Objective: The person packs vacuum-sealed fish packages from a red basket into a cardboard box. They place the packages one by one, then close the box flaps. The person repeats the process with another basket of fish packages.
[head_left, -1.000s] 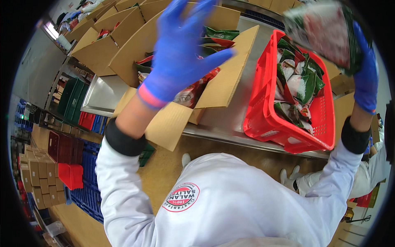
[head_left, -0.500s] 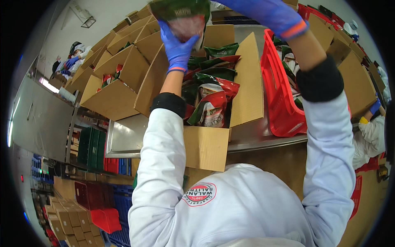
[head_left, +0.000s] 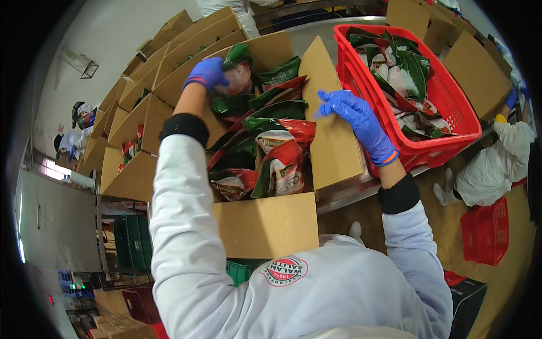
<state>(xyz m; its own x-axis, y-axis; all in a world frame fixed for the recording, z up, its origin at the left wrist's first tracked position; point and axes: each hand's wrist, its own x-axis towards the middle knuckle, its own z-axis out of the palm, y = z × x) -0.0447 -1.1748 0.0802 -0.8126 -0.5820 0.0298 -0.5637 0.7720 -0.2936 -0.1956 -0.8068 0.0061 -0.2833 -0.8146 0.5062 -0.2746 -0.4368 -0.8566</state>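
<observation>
My left hand (head_left: 206, 73), in a blue glove, grips a green-and-red pouch (head_left: 237, 76) at the upper left inside the open cardboard box (head_left: 265, 220); some fingertips are hidden. The box holds several similar pouches (head_left: 282, 172) with pale labels. My right hand (head_left: 353, 116), also gloved, is open with slightly bent fingers over the box's right flap, with nothing visible in it.
A red crate (head_left: 463, 138) of pouches stands right of the box on a steel table (head_left: 339, 200). More open boxes (head_left: 127, 175) crowd the left. A co-worker (head_left: 485, 175) is at the right, beside a floor crate (head_left: 483, 231); others work at the back.
A pouch was in my raised right hand, then held up in my left; it is now down in the box under my left hand. My right hand has come down by the flap.
</observation>
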